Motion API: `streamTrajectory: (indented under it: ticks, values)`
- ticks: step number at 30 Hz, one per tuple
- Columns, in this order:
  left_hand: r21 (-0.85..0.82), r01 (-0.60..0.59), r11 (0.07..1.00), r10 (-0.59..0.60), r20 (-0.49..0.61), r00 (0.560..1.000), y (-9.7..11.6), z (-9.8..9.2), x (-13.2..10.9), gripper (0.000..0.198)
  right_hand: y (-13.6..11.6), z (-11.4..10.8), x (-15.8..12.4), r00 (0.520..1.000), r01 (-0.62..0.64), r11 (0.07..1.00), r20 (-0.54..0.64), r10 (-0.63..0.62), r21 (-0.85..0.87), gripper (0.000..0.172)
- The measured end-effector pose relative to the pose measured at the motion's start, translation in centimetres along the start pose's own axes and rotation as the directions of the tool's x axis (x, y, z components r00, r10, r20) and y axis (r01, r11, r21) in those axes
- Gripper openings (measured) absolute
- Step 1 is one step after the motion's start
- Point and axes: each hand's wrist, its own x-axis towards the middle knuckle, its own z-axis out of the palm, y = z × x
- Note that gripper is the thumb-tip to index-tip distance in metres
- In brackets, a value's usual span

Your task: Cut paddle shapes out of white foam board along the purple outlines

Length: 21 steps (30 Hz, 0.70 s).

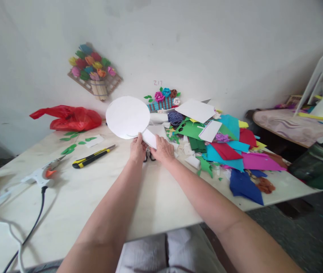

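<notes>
A white paper disc [127, 116] is held up above the table, facing me. A white paper strip [149, 138] slants down from its lower right edge; whether the two are joined I cannot tell. My left hand [138, 148] pinches the disc's lower edge between thumb and fingers. At the strip's lower end, my right hand [163, 151] closes on it with the thumb on top. Something dark with loops, perhaps scissors handles [149, 156], shows partly behind my hands.
On the left lie a glue gun [43, 175] with its cord, a yellow-black utility knife [93, 156], green paper leaves [69, 148] and a red plastic bag [74, 118]. Coloured scraps [226, 146] heap up on the right. Blue yarn [175, 118] sits behind; a tulip decoration [93, 70] hangs on the wall.
</notes>
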Motion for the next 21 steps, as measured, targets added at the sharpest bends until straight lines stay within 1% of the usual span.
streamTrajectory:
  ticks: [4,8,12,15,18,20,21]
  values:
    - [0.018,-0.007,1.000,0.007,-0.023,1.000,0.1,0.0,0.0,0.011,0.3,-0.1,0.0,0.999,-0.034,0.999,0.030,0.033,0.015,0.064]
    - [0.028,-0.021,0.999,0.021,-0.017,1.000,0.1,-0.3,0.2,0.012,0.7,0.0,0.0,0.999,-0.027,1.000,0.042,0.027,0.010,0.066]
    - [0.026,-0.010,1.000,0.010,-0.004,1.000,0.0,-0.7,0.5,0.014,0.9,0.1,0.1,0.998,-0.021,1.000,0.053,0.022,-0.018,0.056]
    - [0.000,0.008,1.000,-0.008,0.012,1.000,-0.1,-0.7,0.6,0.018,1.1,0.0,0.3,0.999,-0.001,1.000,0.048,0.001,0.002,0.049]
    - [-0.032,0.071,0.997,-0.068,0.091,0.993,0.2,-0.6,0.5,0.028,1.7,-0.3,0.8,0.996,0.023,0.994,0.081,-0.033,0.110,0.047]
    - [-0.043,0.122,0.992,-0.113,0.176,0.978,0.4,-0.7,0.3,0.033,2.2,-0.6,1.2,0.988,0.028,0.962,0.136,-0.067,0.270,0.047]
    - [-0.046,0.139,0.989,-0.126,0.219,0.967,0.6,-0.7,0.2,0.034,2.5,-0.7,1.3,0.981,0.022,0.924,0.167,-0.093,0.383,0.047]
